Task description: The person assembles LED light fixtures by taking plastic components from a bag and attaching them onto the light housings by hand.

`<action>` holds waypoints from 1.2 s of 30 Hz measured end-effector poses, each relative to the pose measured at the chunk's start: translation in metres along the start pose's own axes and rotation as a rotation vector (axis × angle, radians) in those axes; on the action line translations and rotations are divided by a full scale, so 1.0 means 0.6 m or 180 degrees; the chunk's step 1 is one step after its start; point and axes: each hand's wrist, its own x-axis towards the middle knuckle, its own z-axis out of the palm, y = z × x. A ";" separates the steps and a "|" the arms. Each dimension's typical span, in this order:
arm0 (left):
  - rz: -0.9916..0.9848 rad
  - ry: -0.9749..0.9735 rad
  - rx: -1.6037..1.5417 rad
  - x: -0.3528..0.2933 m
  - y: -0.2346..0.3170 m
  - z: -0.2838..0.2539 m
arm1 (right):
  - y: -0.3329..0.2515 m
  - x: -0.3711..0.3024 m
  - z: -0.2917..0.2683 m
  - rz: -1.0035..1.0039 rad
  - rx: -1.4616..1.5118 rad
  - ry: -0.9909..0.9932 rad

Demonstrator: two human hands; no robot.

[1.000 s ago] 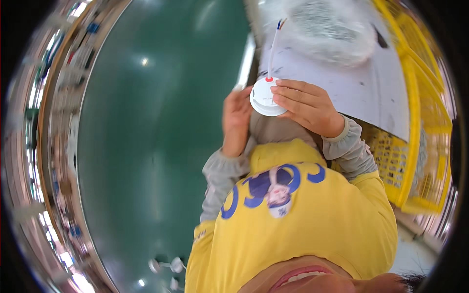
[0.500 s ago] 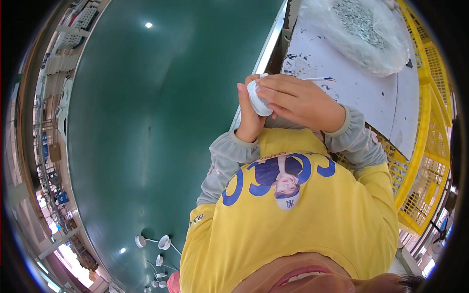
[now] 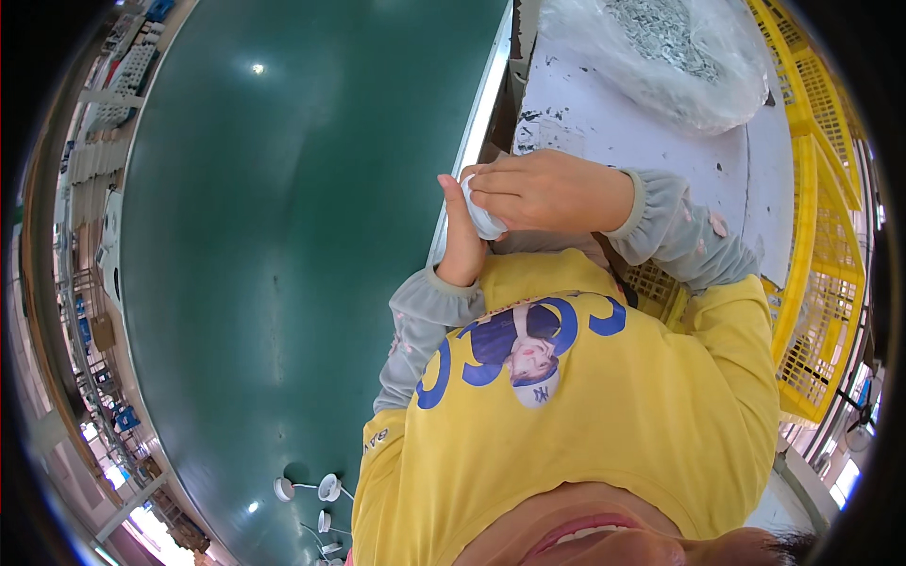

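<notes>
A white rounded housing (image 3: 482, 213) is held between both my hands, in front of my body near the green table's metal edge. My left hand (image 3: 461, 243) wraps it from the left side, with the thumb pointing up. Across its right side lies my right hand (image 3: 557, 193), fingers bent over the housing and covering much of it. What the right fingertips press on is hidden behind the hand.
The green table surface (image 3: 302, 283) stretches along my left. Several small white round parts with cables (image 3: 328, 488) lie on it at lower left. At upper right, a clear plastic bag of small metal pieces (image 3: 665, 42) rests on a white board (image 3: 604, 113), beside yellow crates (image 3: 816, 274).
My right hand has turned and closed further over the housing. The white cable that stuck out to the right is out of sight. The whole view has shifted slightly.
</notes>
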 end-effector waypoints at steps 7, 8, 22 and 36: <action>-0.0083 0.0023 -0.0352 0.009 0.006 -0.004 | 0.011 -0.002 0.013 0.0230 0.0176 -0.0046; -0.0078 0.0031 -0.0341 0.009 0.009 -0.001 | 0.014 -0.008 0.022 0.0396 0.0545 0.0170; -0.0225 0.0243 -0.0565 0.006 0.009 0.005 | 0.008 -0.023 0.047 0.0869 0.1358 0.0469; 0.0025 -0.0126 -0.0656 0.001 0.000 0.034 | -0.013 -0.063 0.002 0.0429 0.0728 0.0573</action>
